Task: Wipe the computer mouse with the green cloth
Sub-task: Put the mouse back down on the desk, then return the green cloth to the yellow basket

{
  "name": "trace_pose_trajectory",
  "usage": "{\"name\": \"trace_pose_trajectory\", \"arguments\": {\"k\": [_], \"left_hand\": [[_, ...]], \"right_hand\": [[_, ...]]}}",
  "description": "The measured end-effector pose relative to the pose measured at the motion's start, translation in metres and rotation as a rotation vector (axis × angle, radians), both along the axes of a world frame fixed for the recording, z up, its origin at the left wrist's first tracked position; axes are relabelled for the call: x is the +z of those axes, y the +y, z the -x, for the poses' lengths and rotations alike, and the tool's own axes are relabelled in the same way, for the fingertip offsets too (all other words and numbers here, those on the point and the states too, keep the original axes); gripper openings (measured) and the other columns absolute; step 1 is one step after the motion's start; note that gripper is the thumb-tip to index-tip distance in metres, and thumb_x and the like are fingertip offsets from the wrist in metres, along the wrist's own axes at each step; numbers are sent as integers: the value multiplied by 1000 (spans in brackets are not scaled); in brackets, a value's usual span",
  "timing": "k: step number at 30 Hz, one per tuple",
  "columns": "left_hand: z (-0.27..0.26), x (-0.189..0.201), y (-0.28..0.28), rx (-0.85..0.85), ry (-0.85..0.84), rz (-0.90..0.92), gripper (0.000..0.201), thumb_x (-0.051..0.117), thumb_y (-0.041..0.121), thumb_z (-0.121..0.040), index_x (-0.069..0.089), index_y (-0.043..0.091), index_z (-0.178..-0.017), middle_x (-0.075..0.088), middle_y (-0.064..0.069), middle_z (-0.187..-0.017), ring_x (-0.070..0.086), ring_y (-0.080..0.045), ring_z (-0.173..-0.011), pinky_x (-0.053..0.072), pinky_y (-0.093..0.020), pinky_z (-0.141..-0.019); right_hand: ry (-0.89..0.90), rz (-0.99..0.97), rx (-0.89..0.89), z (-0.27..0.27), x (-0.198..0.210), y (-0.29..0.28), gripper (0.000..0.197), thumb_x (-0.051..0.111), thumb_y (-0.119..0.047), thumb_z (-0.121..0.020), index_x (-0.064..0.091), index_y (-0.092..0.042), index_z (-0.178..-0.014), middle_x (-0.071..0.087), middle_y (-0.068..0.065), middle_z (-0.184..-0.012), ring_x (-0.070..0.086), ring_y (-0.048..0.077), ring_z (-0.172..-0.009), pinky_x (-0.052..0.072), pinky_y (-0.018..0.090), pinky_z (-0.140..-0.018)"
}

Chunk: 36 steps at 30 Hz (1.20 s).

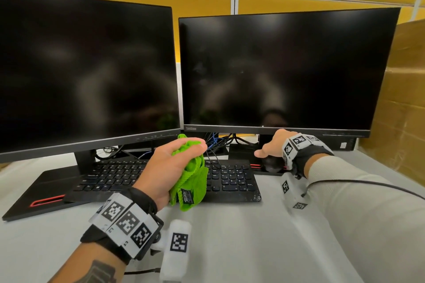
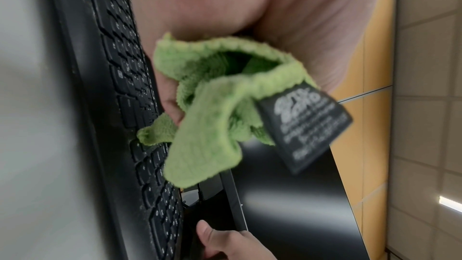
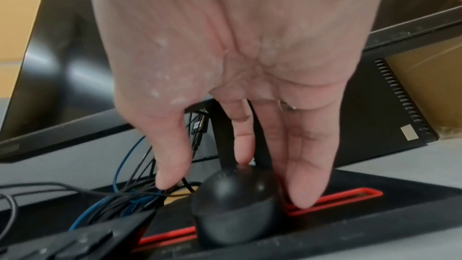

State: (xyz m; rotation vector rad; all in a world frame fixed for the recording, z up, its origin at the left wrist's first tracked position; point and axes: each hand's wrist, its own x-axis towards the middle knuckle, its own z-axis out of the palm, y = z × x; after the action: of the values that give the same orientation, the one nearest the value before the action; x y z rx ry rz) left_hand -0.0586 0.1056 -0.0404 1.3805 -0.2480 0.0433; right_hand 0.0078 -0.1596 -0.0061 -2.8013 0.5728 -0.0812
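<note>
My left hand (image 1: 170, 163) grips a bunched green cloth (image 1: 190, 174) with a black label, held above the black keyboard (image 1: 232, 181). The left wrist view shows the cloth (image 2: 205, 126) hanging out of the palm (image 2: 225, 7). A black computer mouse (image 1: 271, 165) sits on the right monitor's base. My right hand (image 1: 276, 145) hovers over it with straight fingers. In the right wrist view one fingertip (image 3: 243, 157) touches the top of the mouse (image 3: 237, 205), other fingers run down its right side, and the thumb (image 3: 167, 175) stands apart at its left.
Two dark monitors (image 1: 287, 71) stand at the back of the white desk (image 1: 253, 236). A tangle of black and blue cables (image 3: 130, 195) lies just left of the mouse. The monitor base (image 3: 350, 195) has a red slot. Cardboard boxes (image 1: 402, 99) stand at the right.
</note>
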Motion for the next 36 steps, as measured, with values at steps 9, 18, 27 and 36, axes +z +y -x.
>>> {"name": "trace_pose_trajectory", "arguments": {"k": [9,18,27,36], "left_hand": [[4,11,-13,-107,30,87,47,75,8,-92,67,21,-136,73,-16,-131,72,-23,-110,59,-36,-93],[45,33,31,-11,-88,6,75,62,-23,-90,27,12,-147,61,-11,-123,69,-19,-100,64,-35,-72],[131,59,153,242,-115,-331,42,73,14,-97,68,30,-134,78,-7,-120,78,-21,-103,67,-36,-80],[175,71,300,928,-150,-637,24,94,23,-71,84,37,-88,82,9,-95,76,-13,-91,65,-35,-85]], "right_hand": [[-203,-114,208,42,60,19,37,80,-39,-84,69,-12,-106,75,11,-97,76,26,-82,63,36,-64],[-59,-875,896,113,49,111,59,74,11,-87,62,-22,-134,70,26,-123,75,42,-100,60,63,-89],[-384,-1177,833,139,41,246,23,68,20,-84,62,-1,-78,66,25,-80,72,37,-75,65,57,-74],[-38,-1099,1034,166,37,354,52,60,6,-88,76,-30,-121,63,5,-138,58,27,-120,47,57,-104]]}}
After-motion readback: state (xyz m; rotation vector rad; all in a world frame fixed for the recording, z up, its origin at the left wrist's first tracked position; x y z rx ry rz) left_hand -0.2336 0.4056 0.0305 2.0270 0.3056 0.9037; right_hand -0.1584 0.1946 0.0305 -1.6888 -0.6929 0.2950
